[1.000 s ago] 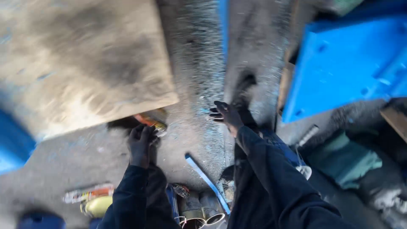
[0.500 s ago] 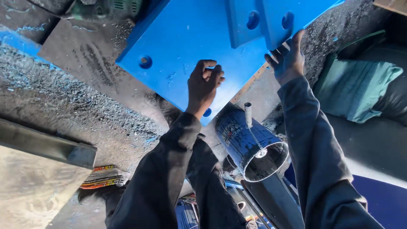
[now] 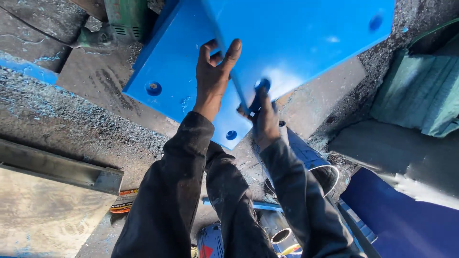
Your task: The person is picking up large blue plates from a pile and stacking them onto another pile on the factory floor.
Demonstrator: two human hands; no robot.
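A thick blue plastic plate [image 3: 306, 33] with round holes is tilted up off a second blue plate [image 3: 177, 76] that lies flat beneath it. My left hand [image 3: 213, 76] grips the raised plate along its left edge, fingers curled over the rim. My right hand [image 3: 263, 117] holds the same plate at its lower corner, with a finger through a hole there. Both arms are in dark sleeves.
A metal pipe [image 3: 315, 165] lies just below my right hand, with smaller tubes [image 3: 282, 234] near it. A steel channel [image 3: 57, 165] borders a wooden board [image 3: 43, 215] at the lower left. Green cloth [image 3: 420, 91] sits right, a green machine [image 3: 124, 24] at the top. Blue shavings cover the floor.
The view has closed in on the blue plates. My right hand left the far edge for the lower corner, and my left hand now grips the raised plate's left edge.
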